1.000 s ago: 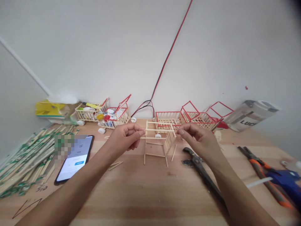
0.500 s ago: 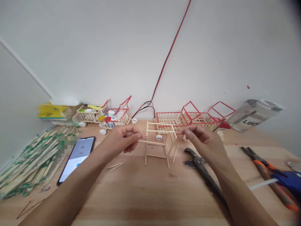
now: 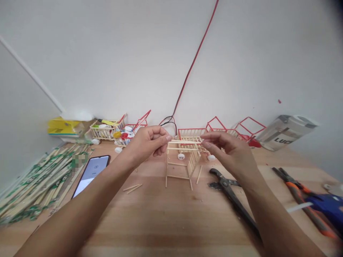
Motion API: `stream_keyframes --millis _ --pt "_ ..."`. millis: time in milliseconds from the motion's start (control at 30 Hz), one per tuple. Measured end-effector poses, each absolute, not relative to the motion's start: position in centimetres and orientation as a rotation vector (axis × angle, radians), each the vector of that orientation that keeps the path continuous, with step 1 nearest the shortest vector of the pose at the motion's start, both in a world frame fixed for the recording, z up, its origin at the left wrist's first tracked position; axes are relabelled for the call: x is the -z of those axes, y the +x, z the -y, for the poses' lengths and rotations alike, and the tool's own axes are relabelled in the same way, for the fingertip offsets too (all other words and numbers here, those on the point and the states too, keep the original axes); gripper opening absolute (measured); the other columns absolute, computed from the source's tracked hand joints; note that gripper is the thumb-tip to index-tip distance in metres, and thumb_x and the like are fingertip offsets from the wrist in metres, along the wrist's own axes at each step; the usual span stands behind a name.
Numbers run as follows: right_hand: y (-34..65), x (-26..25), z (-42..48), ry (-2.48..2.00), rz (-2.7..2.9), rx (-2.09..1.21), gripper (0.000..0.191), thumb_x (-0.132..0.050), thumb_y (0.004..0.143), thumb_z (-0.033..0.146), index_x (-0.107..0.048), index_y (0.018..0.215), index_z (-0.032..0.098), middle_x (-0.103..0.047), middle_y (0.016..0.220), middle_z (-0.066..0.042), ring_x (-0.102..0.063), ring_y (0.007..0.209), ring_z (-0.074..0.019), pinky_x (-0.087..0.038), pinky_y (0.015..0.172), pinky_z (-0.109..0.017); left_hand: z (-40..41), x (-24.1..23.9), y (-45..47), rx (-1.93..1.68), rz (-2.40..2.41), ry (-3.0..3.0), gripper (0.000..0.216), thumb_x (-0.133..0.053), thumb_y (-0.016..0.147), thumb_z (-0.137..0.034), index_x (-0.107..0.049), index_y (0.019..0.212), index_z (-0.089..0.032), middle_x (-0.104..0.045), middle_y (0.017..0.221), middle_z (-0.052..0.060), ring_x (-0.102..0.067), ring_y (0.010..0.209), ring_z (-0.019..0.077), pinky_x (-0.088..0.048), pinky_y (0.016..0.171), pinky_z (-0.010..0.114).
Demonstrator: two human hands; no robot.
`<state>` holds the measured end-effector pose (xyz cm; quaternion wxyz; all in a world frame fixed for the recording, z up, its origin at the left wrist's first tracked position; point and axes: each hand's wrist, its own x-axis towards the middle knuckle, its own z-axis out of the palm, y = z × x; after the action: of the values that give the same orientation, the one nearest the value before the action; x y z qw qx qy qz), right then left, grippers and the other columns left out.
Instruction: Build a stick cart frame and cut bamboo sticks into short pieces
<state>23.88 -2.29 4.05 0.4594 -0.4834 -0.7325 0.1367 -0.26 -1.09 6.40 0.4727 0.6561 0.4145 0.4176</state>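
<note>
Over the wooden desk [image 3: 166,221], left hand [image 3: 146,142] and right hand [image 3: 233,153] pinch the ends of a thin stick [image 3: 186,142] along the top of a frame [image 3: 182,164] that looks only half built.

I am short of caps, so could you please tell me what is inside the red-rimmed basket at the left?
White and red caps show in the basket. The left hand, its grip on a stick, covers the right part; the floor is hidden too.
</note>
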Motion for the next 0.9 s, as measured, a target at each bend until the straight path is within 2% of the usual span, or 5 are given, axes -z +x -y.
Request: stream_keyframes --millis 133,600,733,900 --pt "23.8 -3.9 1.6 -1.231 1.832 -0.319 0.016 -0.062 0.084 0.036 -0.070 0.089 0.022 -0.071 0.081 -0.002 -0.059 0.067 -0.0152 -0.043 0.058 -0.028 0.0 -6.0 0.1 -1.050 -0.987 1.628 0.018 -0.061 0.082 -0.029 -0.057 0.073 -0.014 -0.054 0.052 -0.004 -0.046 0.044 0.0048 -0.036 0.042 0.015" --pt "23.3 -2.8 0.5 -1.217 1.776 -0.444 0.018 -0.061 0.084 0.036 -0.067 0.083 0.019 -0.068 0.079 -0.003 -0.059 0.069 -0.0156 -0.045 0.061 -0.028 -1.2 -5.0 0.0 -0.993 -1.033 1.717 0.022 -0.061 0.082 -0.033 -0.056 0.071 -0.014 -0.055 0.053 -0.003 -0.048 0.046 0.0053 -0.036 0.043 0.014" --pt "23.4 -2.7 0.4 -1.203 1.780 -0.460 0.017 -0.062 0.084 0.036 -0.067 0.088 0.020 -0.068 0.082 -0.003 -0.060 0.071 -0.0159 -0.044 0.061 -0.027 -1.3 -4.9 0.0 -1.011 -1.014 1.715 0.020 -0.060 0.083 -0.030 -0.056 0.072 -0.014 -0.055 0.054 -0.003 -0.047 0.045 0.0045 -0.036 0.042 0.014" --pt "23.5 -3.0 0.7 -1.250 1.809 -0.410 0.018 -0.062 0.084 0.037 -0.067 0.082 0.020 -0.067 0.077 -0.002 -0.056 0.062 -0.0141 -0.042 0.056 -0.027 -1.3 -4.8 0.0 -1.025 -1.010 1.723 0.020 -0.058 0.085 -0.029 -0.056 0.072 -0.014 -0.056 0.055 -0.003 -0.046 0.045 0.0041 -0.036 0.042 0.013"
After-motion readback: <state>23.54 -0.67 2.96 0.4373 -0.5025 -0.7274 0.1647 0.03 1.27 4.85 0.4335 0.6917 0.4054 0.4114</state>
